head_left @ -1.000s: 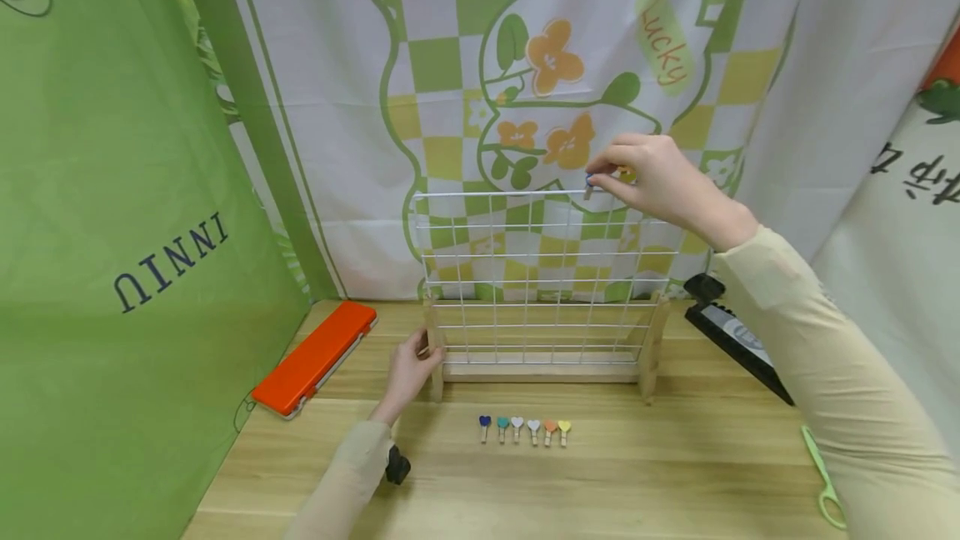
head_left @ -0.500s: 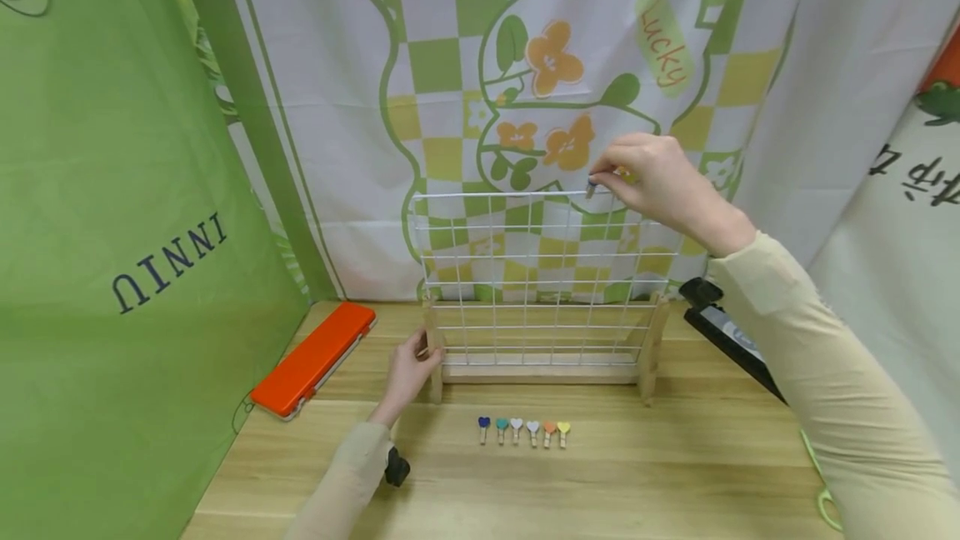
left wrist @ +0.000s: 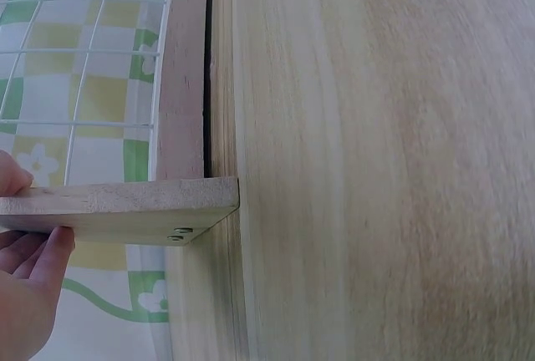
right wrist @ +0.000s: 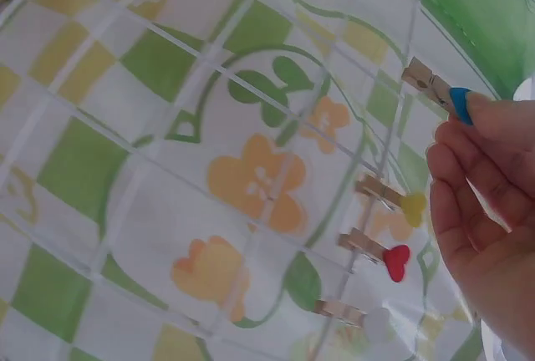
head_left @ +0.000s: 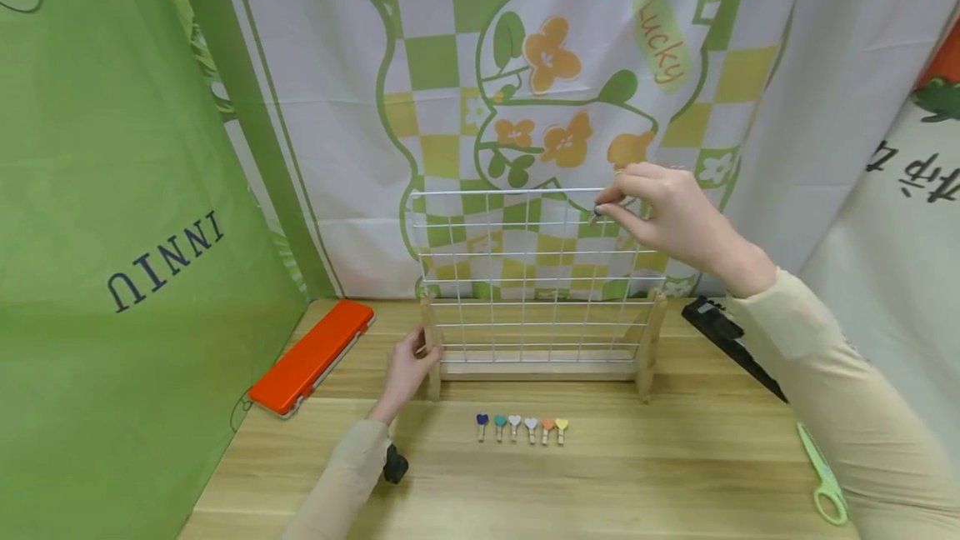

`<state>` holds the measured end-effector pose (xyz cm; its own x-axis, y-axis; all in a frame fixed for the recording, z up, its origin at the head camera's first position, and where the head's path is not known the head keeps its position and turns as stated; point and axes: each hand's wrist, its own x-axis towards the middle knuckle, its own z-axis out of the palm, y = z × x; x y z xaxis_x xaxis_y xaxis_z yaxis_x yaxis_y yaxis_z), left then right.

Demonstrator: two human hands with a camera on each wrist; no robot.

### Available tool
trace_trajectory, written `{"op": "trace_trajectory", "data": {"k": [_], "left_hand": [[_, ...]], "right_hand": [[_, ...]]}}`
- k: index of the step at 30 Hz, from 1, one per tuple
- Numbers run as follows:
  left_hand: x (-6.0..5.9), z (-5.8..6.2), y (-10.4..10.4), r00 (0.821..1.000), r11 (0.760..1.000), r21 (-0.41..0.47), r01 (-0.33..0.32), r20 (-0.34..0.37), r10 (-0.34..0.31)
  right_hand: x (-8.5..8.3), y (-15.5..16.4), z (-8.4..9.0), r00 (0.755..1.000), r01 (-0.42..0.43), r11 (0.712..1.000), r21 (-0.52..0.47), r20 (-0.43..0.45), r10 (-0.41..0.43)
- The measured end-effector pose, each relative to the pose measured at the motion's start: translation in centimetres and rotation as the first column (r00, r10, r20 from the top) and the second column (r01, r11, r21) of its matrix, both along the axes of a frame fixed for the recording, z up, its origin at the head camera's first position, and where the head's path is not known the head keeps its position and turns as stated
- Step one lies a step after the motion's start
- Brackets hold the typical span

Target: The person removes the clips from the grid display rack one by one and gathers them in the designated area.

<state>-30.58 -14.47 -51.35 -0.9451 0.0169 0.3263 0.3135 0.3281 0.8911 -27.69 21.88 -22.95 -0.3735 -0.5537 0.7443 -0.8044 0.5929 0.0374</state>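
Note:
A white wire grid [head_left: 525, 273] stands upright in a wooden stand [head_left: 540, 371] on the table. My left hand [head_left: 420, 352] grips the stand's left foot [left wrist: 125, 209], thumb on one side and fingers on the other. My right hand [head_left: 606, 208] pinches a small wooden clip with a blue heart [right wrist: 441, 92] against the grid's upper right part, just below the top wire. In the right wrist view a yellow-heart clip [right wrist: 391, 197], a red-heart clip [right wrist: 378, 254] and a white-heart clip [right wrist: 351, 314] hang on one wire beside it. Several more heart clips [head_left: 521, 427] lie in a row before the stand.
An orange case [head_left: 313, 356] lies at the left beside the green curtain [head_left: 112, 257]. A black flat object [head_left: 731, 342] sits at the right, with green scissors [head_left: 823, 477] near the front right edge. A patterned cloth [head_left: 555, 65] hangs behind the grid.
My right hand has come down with the blue-heart clip from the grid's top wire to just below it. My left hand stays on the stand's foot.

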Motion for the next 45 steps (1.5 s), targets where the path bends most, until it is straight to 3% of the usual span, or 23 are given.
{"op": "trace_trajectory", "data": {"k": [6, 13, 20, 27, 32, 35, 40, 45], "left_hand": [[0.0, 0.0, 0.0, 1.000, 1.000, -0.007, -0.004, -0.001, 0.004], [0.1, 0.0, 0.0, 1.000, 1.000, 0.009, 0.004, 0.017, -0.005], [0.1, 0.1, 0.0, 1.000, 1.000, -0.020, 0.000, 0.015, 0.000], [0.1, 0.2, 0.1, 1.000, 1.000, -0.010, 0.003, 0.009, -0.003], [0.2, 0.4, 0.3, 1.000, 1.000, 0.001, -0.010, 0.014, 0.010], [0.7, 1.2, 0.6, 1.000, 1.000, 0.000, -0.011, 0.014, 0.011], [2.2, 3.1, 1.0, 1.000, 1.000, -0.013, 0.000, 0.009, 0.000], [2.5, 3.3, 1.1, 1.000, 0.999, -0.040, -0.013, -0.010, 0.013]], "right_hand": [[0.6, 0.2, -3.8, 0.998, -0.034, 0.999, 0.031, 0.049, 0.033], [0.8, 0.2, -10.1, 0.986, -0.078, 0.996, 0.053, 0.151, 0.069], [1.5, 0.3, -16.5, 0.944, -0.083, 0.995, 0.064, 0.323, 0.058], [2.1, -0.1, -21.2, 0.868, -0.131, 0.987, 0.091, 0.492, 0.070], [2.3, -0.3, -24.3, 0.838, -0.180, 0.980, 0.090, 0.536, 0.104], [2.4, -0.3, -25.8, 0.811, -0.204, 0.975, 0.084, 0.572, 0.120], [2.5, -0.2, -27.1, 0.738, -0.200, 0.977, 0.073, 0.667, 0.101], [2.6, 0.0, -27.3, 0.631, -0.163, 0.984, 0.074, 0.775, 0.046]]}}
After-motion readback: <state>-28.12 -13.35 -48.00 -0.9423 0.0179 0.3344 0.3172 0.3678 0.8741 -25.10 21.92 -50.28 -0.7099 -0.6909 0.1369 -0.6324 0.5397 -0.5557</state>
